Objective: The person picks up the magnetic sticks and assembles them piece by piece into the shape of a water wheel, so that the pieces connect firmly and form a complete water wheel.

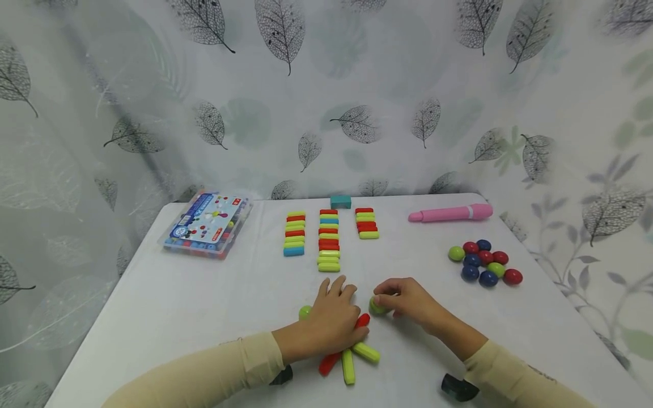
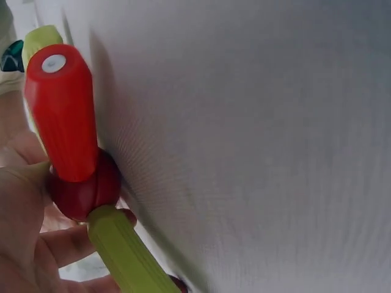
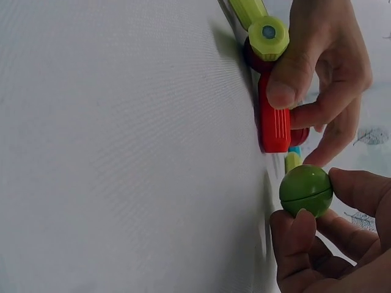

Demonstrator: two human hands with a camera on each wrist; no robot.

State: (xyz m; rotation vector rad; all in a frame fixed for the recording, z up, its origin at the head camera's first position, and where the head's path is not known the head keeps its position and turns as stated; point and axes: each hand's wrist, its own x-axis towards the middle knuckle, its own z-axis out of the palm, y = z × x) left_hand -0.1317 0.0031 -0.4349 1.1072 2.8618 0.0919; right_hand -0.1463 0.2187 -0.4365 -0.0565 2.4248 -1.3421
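My left hand (image 1: 331, 323) is over a cluster of magnetic sticks and balls, its thumb and a finger pinching a red stick (image 3: 275, 125). Around a dark red ball (image 2: 85, 189) in the left wrist view, another red stick (image 2: 64, 116) and a yellow-green stick (image 2: 131, 253) are joined. Yellow-green sticks (image 1: 348, 367) fan out below that hand in the head view. A light green ball (image 1: 305, 312) shows at its left edge. Just to the right, my right hand (image 1: 410, 303) holds a green ball (image 3: 306, 191) between thumb and fingertips, apart from the red stick.
Rows of red, yellow-green and blue sticks (image 1: 329, 245) lie further back, near a teal block (image 1: 340, 202). Red, blue and green balls (image 1: 471, 260) are grouped at right, below a pink marker-like tube (image 1: 451, 213). A clear plastic box (image 1: 209, 224) lies back left.
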